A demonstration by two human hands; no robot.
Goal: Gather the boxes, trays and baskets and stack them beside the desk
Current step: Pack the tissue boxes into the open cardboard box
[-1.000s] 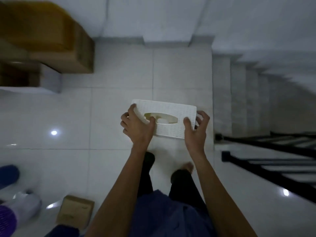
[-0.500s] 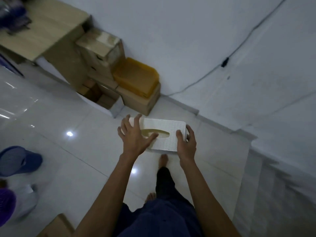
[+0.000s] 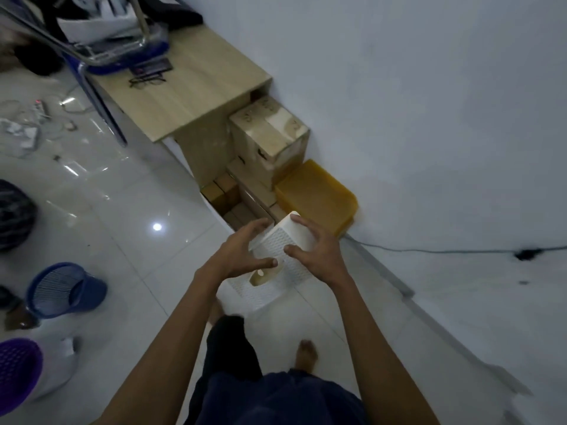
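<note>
Plastic, white and woven-textured, the oblong tissue-box cover [image 3: 277, 262] hangs in the air between both hands, just short of the stack beside the pale wooden desk [image 3: 187, 87]. Its long axis runs from near the person's legs up and away toward that stack, far end higher, with the face bearing the oval slot turned up and left. The slot is partly covered by the left thumb, and the box's underside cannot be seen. The left hand [image 3: 237, 256] has its fingers spread and curled along the left edge, thumb laid across the top face; how firmly it grips is hard to tell. The right hand [image 3: 319, 250] clasps the right side, fingers arched over the far corner and thumb pressing the textured face. Both forearms reach forward from the bottom edge, which cuts them off. Against the desk's end panel stands a taped cardboard box [image 3: 270, 136] atop further cartons, with a yellow plastic tray [image 3: 316, 194] upside down just right of them, by the white wall. Left of the desk, well apart on the tiled floor, lie a blue mesh basket [image 3: 61, 289] and a purple mesh basket [image 3: 18, 369], the latter cropped.
</note>
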